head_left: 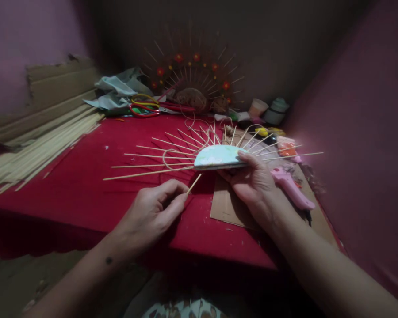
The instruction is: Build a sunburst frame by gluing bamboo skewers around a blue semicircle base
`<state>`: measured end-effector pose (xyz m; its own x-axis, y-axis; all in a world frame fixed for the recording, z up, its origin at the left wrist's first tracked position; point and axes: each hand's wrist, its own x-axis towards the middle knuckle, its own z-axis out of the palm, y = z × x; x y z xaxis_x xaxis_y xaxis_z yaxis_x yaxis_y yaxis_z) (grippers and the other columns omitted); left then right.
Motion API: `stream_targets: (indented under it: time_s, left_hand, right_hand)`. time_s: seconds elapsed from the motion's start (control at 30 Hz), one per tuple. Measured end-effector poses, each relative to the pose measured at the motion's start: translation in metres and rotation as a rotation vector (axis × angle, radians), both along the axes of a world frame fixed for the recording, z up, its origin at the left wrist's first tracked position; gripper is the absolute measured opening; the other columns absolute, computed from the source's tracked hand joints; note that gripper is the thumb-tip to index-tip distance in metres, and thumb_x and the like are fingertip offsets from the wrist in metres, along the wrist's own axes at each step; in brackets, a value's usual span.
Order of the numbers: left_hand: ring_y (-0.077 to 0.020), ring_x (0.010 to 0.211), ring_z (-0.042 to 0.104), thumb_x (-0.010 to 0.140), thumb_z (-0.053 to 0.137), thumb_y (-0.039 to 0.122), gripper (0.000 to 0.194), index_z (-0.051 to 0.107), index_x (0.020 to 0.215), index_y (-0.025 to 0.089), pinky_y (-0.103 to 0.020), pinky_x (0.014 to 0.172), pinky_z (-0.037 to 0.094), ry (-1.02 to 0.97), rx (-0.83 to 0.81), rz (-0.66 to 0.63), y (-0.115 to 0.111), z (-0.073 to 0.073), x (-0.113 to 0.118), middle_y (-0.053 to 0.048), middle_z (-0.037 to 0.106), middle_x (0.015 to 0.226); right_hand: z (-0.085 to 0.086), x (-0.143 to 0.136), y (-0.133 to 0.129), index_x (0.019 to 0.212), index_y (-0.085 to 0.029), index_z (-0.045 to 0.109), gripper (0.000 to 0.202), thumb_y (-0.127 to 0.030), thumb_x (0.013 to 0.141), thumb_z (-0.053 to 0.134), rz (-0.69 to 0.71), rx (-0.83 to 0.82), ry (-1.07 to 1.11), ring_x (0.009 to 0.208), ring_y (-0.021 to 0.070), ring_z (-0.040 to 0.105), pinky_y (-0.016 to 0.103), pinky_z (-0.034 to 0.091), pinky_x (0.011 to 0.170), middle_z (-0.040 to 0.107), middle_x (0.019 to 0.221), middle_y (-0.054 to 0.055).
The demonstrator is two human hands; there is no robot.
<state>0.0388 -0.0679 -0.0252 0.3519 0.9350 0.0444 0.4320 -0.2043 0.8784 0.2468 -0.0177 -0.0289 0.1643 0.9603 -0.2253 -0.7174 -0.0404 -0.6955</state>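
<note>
My right hand (255, 181) grips a pale mint half-disc (219, 155) by its right end, thumb on top and fingers beneath. Thin wooden sticks (152, 157) fan out from the curved side of the half-disc. A loop of twine (167, 164) winds among the sticks on the left. Pinched between thumb and fingers of my left hand (162, 205) is a single wooden stick (195, 183), its tip just below the half-disc's flat edge. Whether that tip touches the half-disc I cannot tell.
On the red-covered table (96, 212) lie a bundle of sticks (53, 143) at left, scissors (146, 107) at the back and a pink glue gun (293, 187) on cardboard (228, 207) at right. A flower-trimmed stick sunburst (194, 70) stands behind. Pink walls flank both sides.
</note>
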Motion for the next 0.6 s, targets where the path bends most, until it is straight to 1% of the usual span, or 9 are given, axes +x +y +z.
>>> stream_targets:
  time_s: [0.07,0.13,0.2,0.27,0.4,0.47,0.6]
  left_hand:
    - [-0.0089,0.056,0.049,0.088,0.048,0.034,0.023,0.061,0.086,0.016,-0.016,0.047,0.038,0.003,0.032,0.0,0.0012,-0.0005,0.0032,0.0,0.059,0.066]
    - [-0.0089,0.056,0.049,0.088,0.048,0.033,0.022,0.062,0.088,0.016,-0.016,0.048,0.038,0.017,0.058,0.001,0.0023,-0.0016,0.0057,0.0,0.06,0.067]
    - [-0.0092,0.057,0.049,0.088,0.048,0.033,0.022,0.062,0.088,0.016,-0.017,0.049,0.038,0.031,0.076,-0.008,0.0031,-0.0028,0.0074,0.0,0.059,0.067]
    - [-0.0093,0.057,0.049,0.088,0.048,0.033,0.022,0.062,0.088,0.015,-0.017,0.049,0.038,0.035,0.091,-0.02,0.0035,-0.0039,0.0082,0.001,0.059,0.066]
    - [-0.0094,0.057,0.049,0.088,0.047,0.033,0.022,0.062,0.088,0.015,-0.017,0.05,0.038,0.04,0.106,-0.013,0.0034,-0.0046,0.0078,0.001,0.059,0.066]
    - [-0.0096,0.058,0.05,0.088,0.047,0.033,0.023,0.062,0.088,0.016,-0.017,0.05,0.039,0.044,0.102,-0.01,0.0031,-0.0042,0.0076,0.001,0.059,0.066]
    - [-0.0097,0.057,0.049,0.088,0.048,0.034,0.024,0.062,0.089,0.015,-0.018,0.05,0.039,0.053,0.094,-0.002,0.0025,-0.0032,0.0086,0.0,0.059,0.066]
  right_hand:
    - [0.0008,-0.0031,-0.0001,0.078,-0.021,0.056,0.021,-0.014,0.061,0.066,-0.03,0.022,-0.017,0.092,0.02,0.059,0.037,0.055,0.077,0.064,0.082,0.0]
    - [0.0003,-0.0058,0.0001,0.078,-0.021,0.056,0.024,-0.012,0.059,0.068,-0.042,0.04,-0.05,0.095,0.0194,0.059,0.034,0.055,0.079,0.064,0.087,0.0]
    - [-0.001,-0.0071,0.0,0.079,-0.019,0.057,0.027,-0.01,0.058,0.071,-0.021,0.055,-0.061,0.095,0.0188,0.059,0.032,0.055,0.081,0.065,0.09,0.001]
    - [-0.0022,-0.0072,-0.0009,0.08,-0.018,0.058,0.028,-0.01,0.058,0.072,0.023,0.053,-0.058,0.094,0.0185,0.059,0.032,0.055,0.081,0.065,0.09,0.002]
    - [-0.0026,-0.0069,-0.0042,0.085,-0.018,0.06,0.025,-0.013,0.063,0.071,0.092,0.014,-0.067,0.085,0.0189,0.06,0.04,0.058,0.076,0.065,0.087,0.002]
    - [-0.0022,-0.008,-0.0053,0.085,-0.018,0.059,0.023,-0.014,0.064,0.069,0.102,0.005,-0.066,0.083,0.0196,0.061,0.043,0.059,0.074,0.065,0.085,0.002]
    - [-0.0013,-0.0105,-0.0054,0.085,-0.018,0.058,0.023,-0.013,0.065,0.068,0.099,-0.001,-0.075,0.084,0.0204,0.061,0.043,0.059,0.071,0.064,0.084,0.002]
